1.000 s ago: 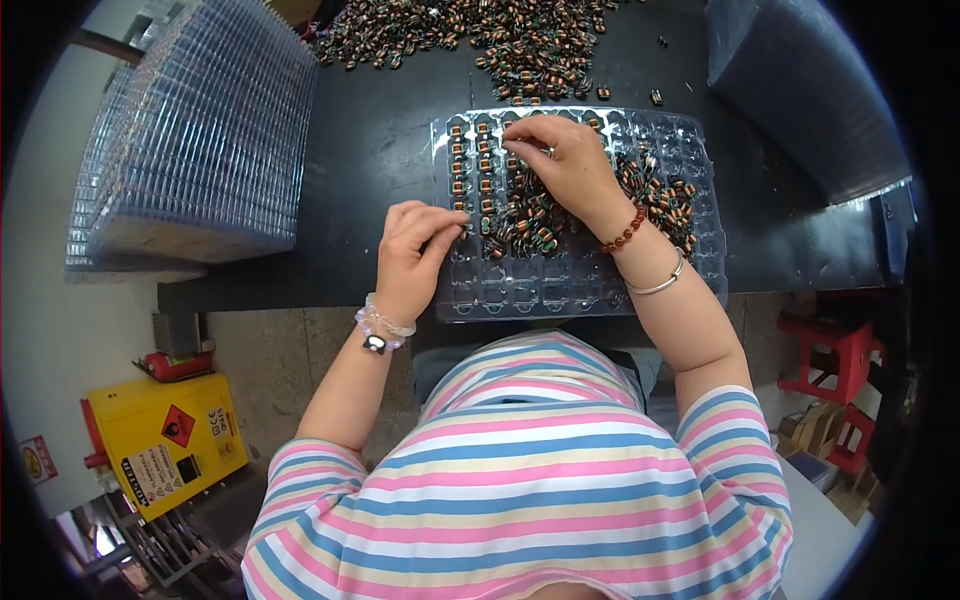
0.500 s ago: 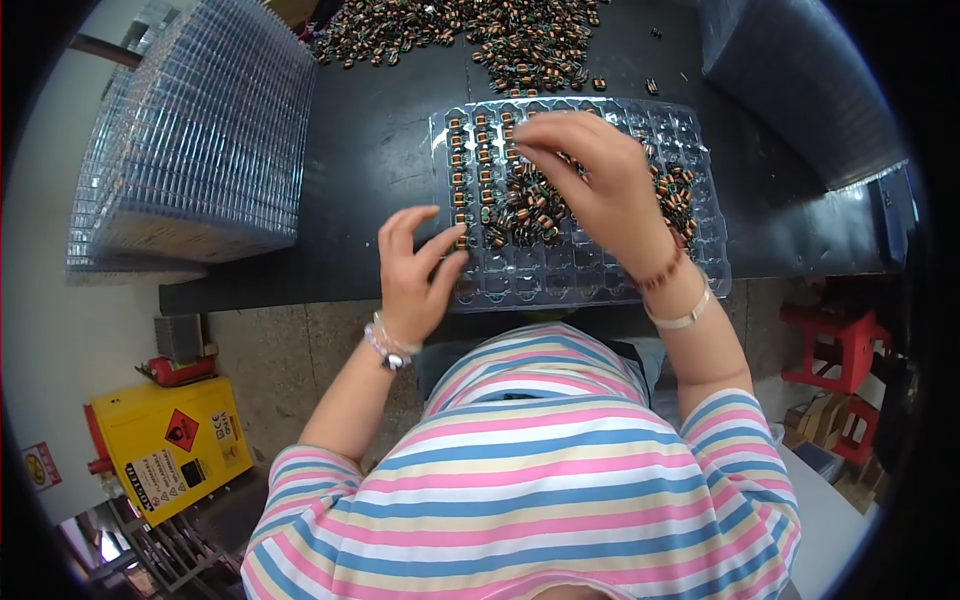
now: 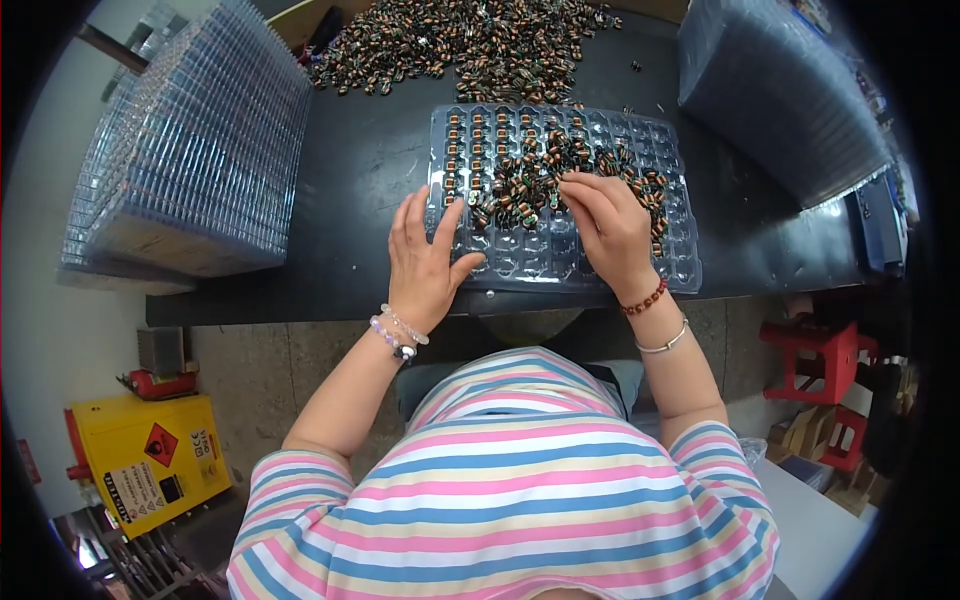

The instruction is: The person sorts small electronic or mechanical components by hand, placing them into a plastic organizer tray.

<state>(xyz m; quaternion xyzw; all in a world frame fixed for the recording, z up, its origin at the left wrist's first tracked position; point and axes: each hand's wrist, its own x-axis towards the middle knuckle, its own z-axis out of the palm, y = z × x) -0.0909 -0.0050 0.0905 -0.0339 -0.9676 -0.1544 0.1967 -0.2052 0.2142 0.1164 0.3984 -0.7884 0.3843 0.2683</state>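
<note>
A clear plastic tray (image 3: pixel 545 268) with rows of pockets lies before me on the dark table. Small copper-wound coils (image 3: pixel 453 150) fill pockets in its left columns. A loose pile of the same coils (image 3: pixel 517 190) covers its middle and part of the right side. My left hand (image 3: pixel 422 262) rests spread at the tray's left edge, fingers apart, with nothing in it. Over the loose pile, my right hand (image 3: pixel 612 225) has thumb and forefinger pinched together at the coils. Whatever sits between those fingertips is too small and hidden to make out.
A large heap of coils (image 3: pixel 440 45) lies at the far side of the table (image 3: pixel 365 150). Tall stacks of clear trays stand at the left (image 3: pixel 190 150) and right (image 3: pixel 780 100). Below are a yellow box (image 3: pixel 150 460) and a red stool (image 3: pixel 815 360).
My right hand has come down from above the tray's upper left columns, moving right to the loose pile. My left hand has spread and flattened at the tray's edge. The view has shifted slightly.
</note>
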